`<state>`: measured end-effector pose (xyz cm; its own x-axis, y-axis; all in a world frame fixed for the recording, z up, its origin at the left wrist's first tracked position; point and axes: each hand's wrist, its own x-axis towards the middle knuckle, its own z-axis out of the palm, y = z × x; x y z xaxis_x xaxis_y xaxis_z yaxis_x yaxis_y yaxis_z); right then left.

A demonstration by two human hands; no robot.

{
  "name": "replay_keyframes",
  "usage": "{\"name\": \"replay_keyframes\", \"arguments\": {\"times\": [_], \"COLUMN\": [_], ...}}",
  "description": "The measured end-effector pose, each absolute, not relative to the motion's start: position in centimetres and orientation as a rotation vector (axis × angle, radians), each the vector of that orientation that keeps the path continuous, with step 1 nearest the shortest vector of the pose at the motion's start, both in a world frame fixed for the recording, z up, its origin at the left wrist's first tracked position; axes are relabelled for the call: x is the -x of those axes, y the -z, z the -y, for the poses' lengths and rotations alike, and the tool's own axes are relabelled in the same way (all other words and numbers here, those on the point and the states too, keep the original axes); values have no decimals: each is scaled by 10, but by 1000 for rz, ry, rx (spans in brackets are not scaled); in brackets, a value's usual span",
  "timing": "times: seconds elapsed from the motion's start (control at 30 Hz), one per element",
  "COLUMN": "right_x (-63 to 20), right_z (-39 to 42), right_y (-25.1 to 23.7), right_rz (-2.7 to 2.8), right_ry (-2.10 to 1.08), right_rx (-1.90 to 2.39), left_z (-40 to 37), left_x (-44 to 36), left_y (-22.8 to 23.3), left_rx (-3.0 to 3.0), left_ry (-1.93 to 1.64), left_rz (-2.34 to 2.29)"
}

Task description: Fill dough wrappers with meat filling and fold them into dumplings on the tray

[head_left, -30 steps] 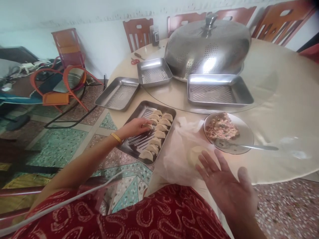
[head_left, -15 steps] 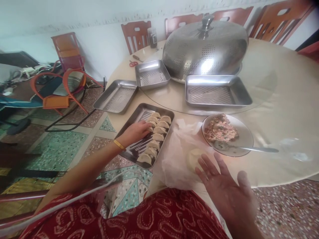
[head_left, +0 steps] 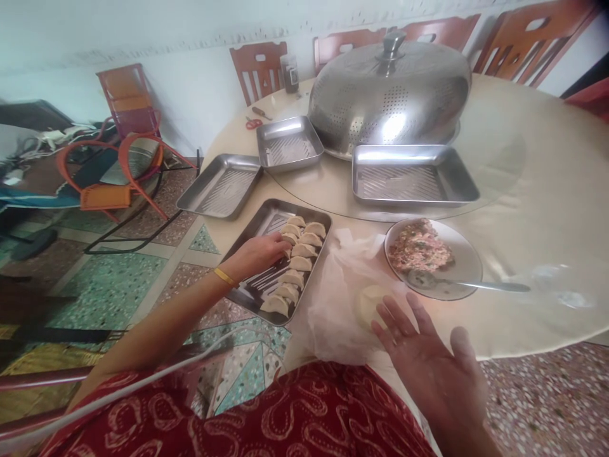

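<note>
My left hand (head_left: 264,251) is over a metal tray (head_left: 252,241), its fingers closed on a dumpling (head_left: 287,251) that they partly hide. Several folded dumplings (head_left: 301,263) lie in two rows along the tray's right side. My right hand (head_left: 423,355) is held palm up with fingers spread, holding nothing. Near its fingertips, a pale round stack of dumpling wrappers (head_left: 370,304) rests on a thin plastic bag (head_left: 333,317). Beyond that hand stands a bowl (head_left: 469,260) of minced filling (head_left: 421,244), with a metal spoon (head_left: 485,285) lying across it.
Farther back on the round table (head_left: 537,241) are three more metal trays, one at the right (head_left: 413,181). A large perforated metal cover (head_left: 390,95) stands behind them. Red scissors (head_left: 254,124) lie at the far left edge. Wooden chairs (head_left: 261,70) line the wall.
</note>
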<state>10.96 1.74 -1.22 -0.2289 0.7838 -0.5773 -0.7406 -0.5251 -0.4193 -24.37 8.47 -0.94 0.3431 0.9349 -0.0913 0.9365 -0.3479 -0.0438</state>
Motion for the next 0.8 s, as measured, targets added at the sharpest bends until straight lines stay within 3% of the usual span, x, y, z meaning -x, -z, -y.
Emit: {"name": "replay_keyframes", "arguments": {"times": [0.57,0.8], "right_x": [-117,-147], "right_z": [-19,-21], "right_y": [19,26], "right_rz": [85,23], "right_ry": [-1877,-1711], "right_rx": [966,1083], "left_z": [-79,-74], "left_x": [248,254], "left_y": [3,6], "left_rx": [-2499,-2494], "left_ry": [64,76], "left_rz": [-1851,-1896]}}
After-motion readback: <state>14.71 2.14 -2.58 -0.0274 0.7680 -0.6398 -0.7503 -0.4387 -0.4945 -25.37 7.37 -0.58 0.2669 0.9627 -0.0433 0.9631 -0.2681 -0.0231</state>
